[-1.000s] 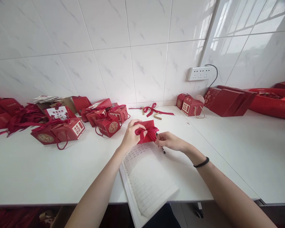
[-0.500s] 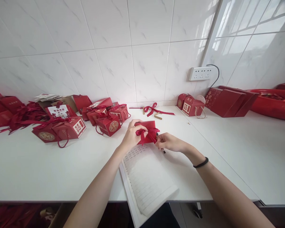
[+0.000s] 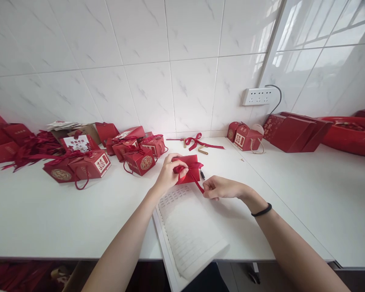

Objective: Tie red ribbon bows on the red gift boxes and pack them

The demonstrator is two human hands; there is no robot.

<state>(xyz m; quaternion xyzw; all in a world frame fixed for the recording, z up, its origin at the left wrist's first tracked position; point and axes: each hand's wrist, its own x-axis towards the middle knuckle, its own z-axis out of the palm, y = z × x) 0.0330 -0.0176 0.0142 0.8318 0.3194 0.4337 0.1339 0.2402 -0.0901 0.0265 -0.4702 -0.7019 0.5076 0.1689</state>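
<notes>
A small red box (image 3: pixel 187 159) rests at the top of an open lined notebook (image 3: pixel 194 227), with a red ribbon (image 3: pixel 196 167) tied in a bow across it. My left hand (image 3: pixel 172 170) lies over the box's left side, its fingers pinching the bow's left part. One ribbon tail stretches down to the right into my right hand (image 3: pixel 217 187), which is closed on its end. A black pen (image 3: pixel 202 174) shows between the box and my right hand, partly hidden.
Red gift boxes with cord handles (image 3: pixel 140 160) stand to the left, beside a heap of ribbons (image 3: pixel 36 148). A loose ribbon bow (image 3: pixel 197 142) lies near the wall. On the right are another gift box (image 3: pixel 246 138), red bags (image 3: pixel 295 132) and a red basin (image 3: pixel 346 136).
My right hand has moved slightly right and down from the box's edge, drawing a ribbon tail out straight. My left hand has stayed on the bow.
</notes>
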